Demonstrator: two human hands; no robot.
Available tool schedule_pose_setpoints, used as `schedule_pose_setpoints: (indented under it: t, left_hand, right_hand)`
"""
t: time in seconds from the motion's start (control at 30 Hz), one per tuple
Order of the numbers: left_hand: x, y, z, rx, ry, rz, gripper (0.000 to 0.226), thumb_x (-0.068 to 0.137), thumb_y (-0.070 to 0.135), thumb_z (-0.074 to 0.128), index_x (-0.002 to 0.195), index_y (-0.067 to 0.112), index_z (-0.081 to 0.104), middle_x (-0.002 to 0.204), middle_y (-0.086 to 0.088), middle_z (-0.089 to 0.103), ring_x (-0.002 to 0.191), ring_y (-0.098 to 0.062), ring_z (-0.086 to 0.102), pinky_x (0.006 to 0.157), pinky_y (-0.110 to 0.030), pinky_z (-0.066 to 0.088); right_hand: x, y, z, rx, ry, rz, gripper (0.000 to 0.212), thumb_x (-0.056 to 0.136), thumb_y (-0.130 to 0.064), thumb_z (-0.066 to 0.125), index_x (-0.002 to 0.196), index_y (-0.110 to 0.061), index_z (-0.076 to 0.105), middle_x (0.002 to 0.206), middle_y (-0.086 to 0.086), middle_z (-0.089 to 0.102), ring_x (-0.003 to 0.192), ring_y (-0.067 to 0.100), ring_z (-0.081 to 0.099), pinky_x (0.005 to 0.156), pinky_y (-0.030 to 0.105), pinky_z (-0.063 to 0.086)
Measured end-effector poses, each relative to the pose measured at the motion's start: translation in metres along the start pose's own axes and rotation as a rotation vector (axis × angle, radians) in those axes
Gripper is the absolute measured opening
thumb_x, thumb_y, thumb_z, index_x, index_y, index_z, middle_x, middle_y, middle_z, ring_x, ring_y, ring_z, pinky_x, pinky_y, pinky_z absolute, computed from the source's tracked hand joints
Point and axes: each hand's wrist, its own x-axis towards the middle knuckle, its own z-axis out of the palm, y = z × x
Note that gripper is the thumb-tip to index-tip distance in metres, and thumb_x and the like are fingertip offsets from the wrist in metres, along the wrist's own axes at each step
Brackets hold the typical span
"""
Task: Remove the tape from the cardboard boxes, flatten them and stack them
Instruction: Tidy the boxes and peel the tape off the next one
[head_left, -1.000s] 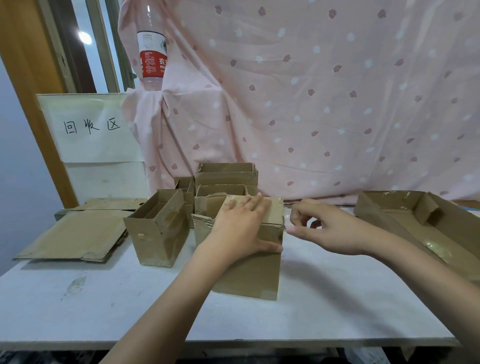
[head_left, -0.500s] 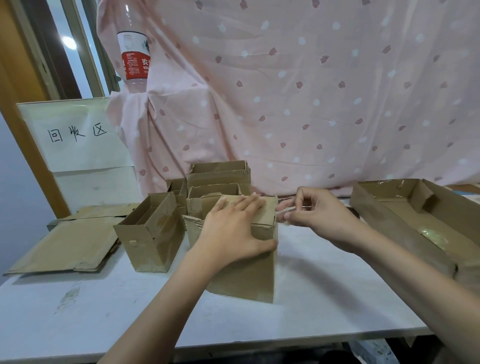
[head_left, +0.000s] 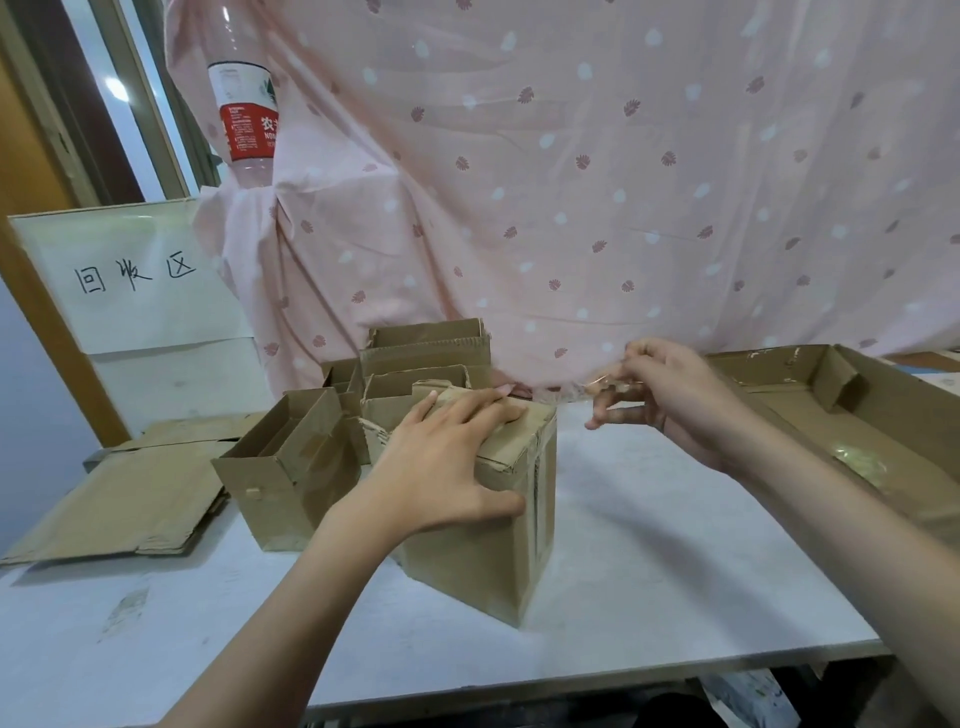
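A closed cardboard box (head_left: 483, 551) stands upright on the white table (head_left: 649, 561). My left hand (head_left: 447, 462) lies flat on its top, thumb down the front face. My right hand (head_left: 660, 395) is to the right of the box, a little above its top, pinching a strip of clear tape (head_left: 571, 396) that stretches back to the box's top edge. Clear tape also runs down the box's right front corner. Flattened cardboard sheets (head_left: 119, 499) lie stacked at the left.
An open-topped box (head_left: 291, 467) stands left of the taped one, with more open boxes (head_left: 426, 353) behind. A large shallow cardboard tray (head_left: 852, 415) sits at the right. A pink dotted cloth hangs behind, a plastic bottle (head_left: 244, 114) and a white sign (head_left: 135, 275) at the left.
My right hand has pulled away to the right and upward, drawing the clear tape strip off the box top. My left hand stays pressed on the box.
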Motion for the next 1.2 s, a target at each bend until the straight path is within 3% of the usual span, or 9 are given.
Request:
schedule_pose_setpoints:
  t: [0.17, 0.3, 0.4, 0.5, 0.57, 0.63, 0.8, 1.0, 1.2]
  left_hand:
    - [-0.003, 0.004, 0.000, 0.014, -0.016, -0.004, 0.096, 0.057, 0.075, 0.038, 0.148, 0.041, 0.031, 0.159, 0.023, 0.021, 0.145, -0.002, 0.023, 0.123, -0.041, 0.012]
    - [-0.004, 0.004, -0.001, 0.018, -0.026, -0.006, 0.097, 0.058, 0.076, 0.036, 0.149, 0.042, 0.028, 0.159, 0.021, 0.022, 0.145, -0.002, 0.021, 0.123, -0.041, 0.011]
    - [-0.005, 0.003, 0.000, 0.015, -0.019, -0.003, 0.097, 0.059, 0.076, 0.037, 0.150, 0.043, 0.027, 0.159, 0.021, 0.023, 0.145, -0.002, 0.021, 0.123, -0.041, 0.011]
    - [-0.005, 0.003, 0.000, 0.014, -0.013, -0.002, 0.096, 0.060, 0.075, 0.038, 0.150, 0.043, 0.028, 0.159, 0.020, 0.023, 0.146, -0.003, 0.021, 0.123, -0.040, 0.010]
    - [-0.004, 0.003, 0.001, 0.010, -0.011, -0.004, 0.096, 0.060, 0.076, 0.038, 0.149, 0.043, 0.028, 0.159, 0.021, 0.023, 0.146, -0.002, 0.020, 0.123, -0.041, 0.011]
    - [-0.004, 0.003, 0.001, 0.006, -0.009, -0.005, 0.095, 0.060, 0.076, 0.038, 0.149, 0.043, 0.028, 0.159, 0.021, 0.023, 0.145, -0.002, 0.020, 0.123, -0.041, 0.011]
    - [-0.006, 0.003, 0.001, -0.006, -0.007, -0.009, 0.096, 0.060, 0.076, 0.039, 0.149, 0.042, 0.030, 0.159, 0.020, 0.024, 0.146, -0.002, 0.021, 0.123, -0.042, 0.011]
    - [-0.007, 0.000, 0.000, 0.003, -0.010, -0.036, 0.094, 0.062, 0.076, 0.039, 0.150, 0.043, 0.026, 0.159, 0.022, 0.022, 0.145, -0.001, 0.021, 0.123, -0.040, 0.011]
    - [-0.002, 0.002, -0.001, 0.010, -0.041, -0.021, 0.093, 0.069, 0.072, 0.051, 0.152, 0.041, 0.024, 0.161, 0.020, 0.017, 0.147, -0.004, 0.019, 0.124, -0.042, 0.008]
  right_hand:
    - [0.004, 0.001, 0.010, 0.146, -0.144, -0.020, 0.050, 0.087, -0.001, 0.044, 0.136, -0.011, 0.046, 0.086, 0.027, 0.060, 0.070, 0.033, 0.050, 0.061, 0.041, 0.047]
    - [0.013, -0.003, 0.024, 0.063, -0.287, 0.001, 0.047, 0.102, -0.023, 0.034, 0.100, 0.010, 0.067, 0.099, 0.018, 0.066, 0.086, 0.029, 0.046, 0.077, 0.038, 0.048]
    - [0.020, -0.007, 0.030, -0.247, -0.235, -0.040, 0.047, 0.101, -0.039, 0.053, 0.082, 0.000, 0.070, 0.088, 0.004, 0.071, 0.083, 0.020, 0.058, 0.080, 0.029, 0.050]
    - [0.026, -0.007, 0.028, -0.836, -0.145, -0.153, 0.028, 0.083, -0.040, 0.078, 0.093, -0.014, 0.072, 0.077, -0.019, 0.065, 0.070, 0.001, 0.057, 0.064, 0.017, 0.042]
    - [0.028, -0.006, 0.026, -0.983, -0.148, -0.115, 0.024, 0.079, -0.044, 0.080, 0.099, -0.031, 0.074, 0.091, -0.021, 0.066, 0.082, 0.001, 0.061, 0.068, 0.020, 0.045]
    - [0.031, -0.003, 0.025, -0.910, -0.195, -0.028, 0.013, 0.083, -0.039, 0.079, 0.094, -0.032, 0.078, 0.092, -0.007, 0.072, 0.085, 0.009, 0.066, 0.073, 0.025, 0.052]
    - [0.034, 0.001, 0.022, -0.481, -0.202, 0.115, 0.012, 0.091, -0.003, 0.070, 0.090, 0.009, 0.073, 0.070, 0.015, 0.071, 0.064, 0.022, 0.069, 0.065, 0.028, 0.060]
    - [0.034, 0.016, 0.021, -0.053, -0.045, 0.361, 0.022, 0.097, 0.008, 0.055, 0.076, 0.007, 0.063, 0.074, 0.019, 0.068, 0.062, 0.021, 0.070, 0.061, 0.030, 0.061]
    - [0.029, 0.027, 0.006, -0.199, -0.034, 0.308, 0.021, 0.097, 0.013, 0.045, 0.104, 0.015, 0.064, 0.093, 0.011, 0.057, 0.064, 0.013, 0.042, 0.062, 0.025, 0.041]
